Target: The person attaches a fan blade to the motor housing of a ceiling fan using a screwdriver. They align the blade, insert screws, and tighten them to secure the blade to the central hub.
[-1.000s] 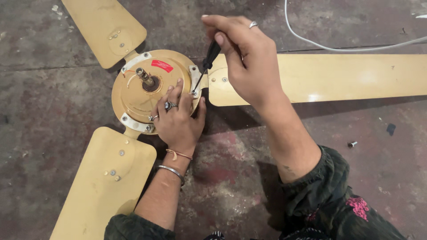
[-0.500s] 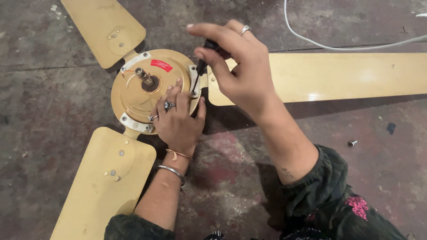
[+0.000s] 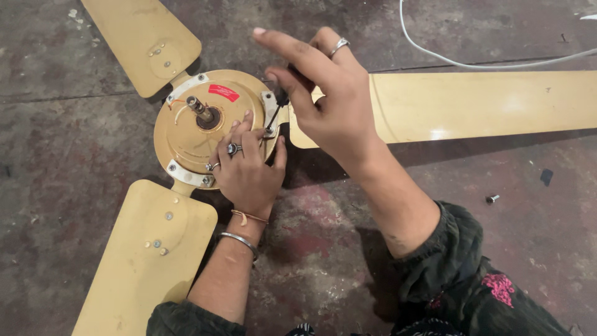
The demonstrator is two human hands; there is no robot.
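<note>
Head view shows you the big yellow ceiling fan (image 3: 205,134) lying flat on the dark, stained floor (image 3: 74,143), in the same spot as before. Its three long blades spread out: one long blade (image 3: 485,102) runs to the right, one blade (image 3: 146,43) points up and left, and one blade (image 3: 149,255) points down toward you. In the middle sits the round motor housing (image 3: 186,140), with a short shaft (image 3: 198,107) sticking up from it. Your right hand (image 3: 339,109) is over the spot where the long blade joins the housing. Half a second ago this hand was higher and its fingers were spread wider; now it sits a bit lower, and your thumb and a bent finger pinch the dark handle of a screwdriver (image 3: 277,109), while your pointer finger sticks out straight to the left. The tip of the tool touches the silver bracket (image 3: 270,106) at the housing edge. Your left hand (image 3: 245,168) has not moved: it rests open and flat on the housing, fingers bent a little, holding nothing. A white cable (image 3: 491,62) curves across the floor above the long blade. A small loose screw (image 3: 492,199) lies on the floor to the right, well apart from the fan.
</note>
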